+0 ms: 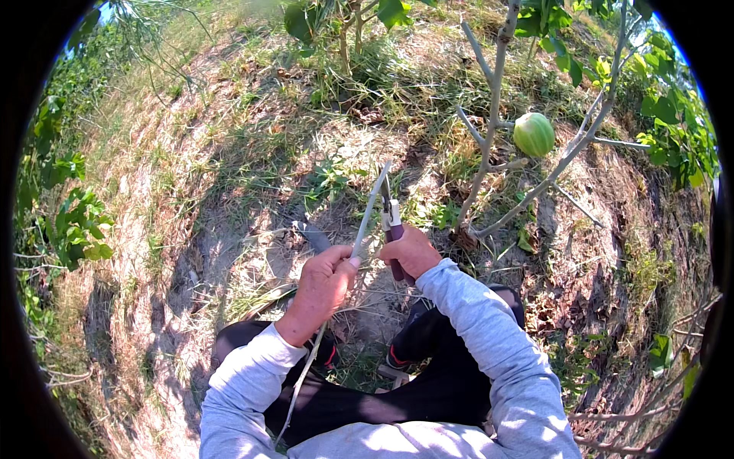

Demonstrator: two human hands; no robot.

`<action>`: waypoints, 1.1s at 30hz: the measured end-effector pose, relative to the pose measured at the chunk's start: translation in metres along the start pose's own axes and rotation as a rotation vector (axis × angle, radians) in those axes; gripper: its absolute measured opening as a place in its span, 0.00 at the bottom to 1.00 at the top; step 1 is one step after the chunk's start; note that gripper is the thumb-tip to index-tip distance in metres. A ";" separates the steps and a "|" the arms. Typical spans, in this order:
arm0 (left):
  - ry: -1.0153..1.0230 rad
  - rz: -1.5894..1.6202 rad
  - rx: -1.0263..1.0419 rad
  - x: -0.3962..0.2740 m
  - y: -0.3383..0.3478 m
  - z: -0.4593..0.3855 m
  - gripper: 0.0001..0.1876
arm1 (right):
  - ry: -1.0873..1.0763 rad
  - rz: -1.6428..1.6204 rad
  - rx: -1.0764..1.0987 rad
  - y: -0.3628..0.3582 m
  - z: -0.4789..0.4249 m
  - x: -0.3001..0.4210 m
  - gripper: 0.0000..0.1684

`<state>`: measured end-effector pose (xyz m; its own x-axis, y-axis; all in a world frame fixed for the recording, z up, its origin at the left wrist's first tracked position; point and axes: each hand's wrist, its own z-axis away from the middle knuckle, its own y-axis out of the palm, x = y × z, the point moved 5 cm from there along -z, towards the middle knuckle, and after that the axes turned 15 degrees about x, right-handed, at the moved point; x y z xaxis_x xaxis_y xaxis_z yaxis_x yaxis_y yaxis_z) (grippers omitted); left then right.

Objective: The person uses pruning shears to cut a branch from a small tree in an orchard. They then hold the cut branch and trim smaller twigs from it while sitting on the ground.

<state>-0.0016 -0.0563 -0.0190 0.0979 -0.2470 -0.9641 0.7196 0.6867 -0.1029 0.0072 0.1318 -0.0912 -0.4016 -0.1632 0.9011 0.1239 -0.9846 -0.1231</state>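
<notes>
My left hand (324, 281) grips a pale, slender cut branch (369, 215) whose tip points up and away from me. A thin stem (301, 378) runs down from under that hand toward my lap; it appears to be the same branch. In my right hand (414, 251) is a hand cutting tool (391, 215), apparently grafting pruners, with dark purple handles and a pale metal-like body. Its dark blade end stands close to the upper part of the branch; whether they touch I cannot tell. My fingers partly hide the handles.
A bare forked sapling (487, 155) rises at the right, with a green striped round fruit or ball (534, 134) by its limbs. A grey-blue object (313, 236) lies on the ground beyond my left hand. Dry twigs (631, 416) reach in at lower right. Leafy shoots (77, 226) stand at left.
</notes>
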 end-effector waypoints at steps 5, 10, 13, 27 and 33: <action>0.014 0.068 -0.012 0.006 -0.005 -0.001 0.08 | 0.018 -0.054 -0.073 -0.004 0.005 0.000 0.19; 0.037 0.023 -0.044 0.007 -0.008 -0.002 0.08 | 0.023 -0.018 -0.088 -0.003 0.006 0.002 0.20; 0.019 0.027 -0.066 0.006 -0.010 -0.003 0.07 | 0.004 -0.026 -0.080 -0.002 0.004 -0.001 0.20; 0.029 -0.034 -0.086 0.015 -0.014 -0.009 0.07 | 0.039 0.060 -0.094 0.000 0.009 0.009 0.23; 0.022 -0.034 -0.083 0.016 -0.013 -0.012 0.09 | 0.030 0.066 -0.110 0.000 0.005 0.003 0.25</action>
<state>-0.0177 -0.0610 -0.0365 0.0591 -0.2567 -0.9647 0.6631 0.7325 -0.1543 0.0108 0.1314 -0.0860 -0.4227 -0.2281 0.8771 0.0509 -0.9723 -0.2283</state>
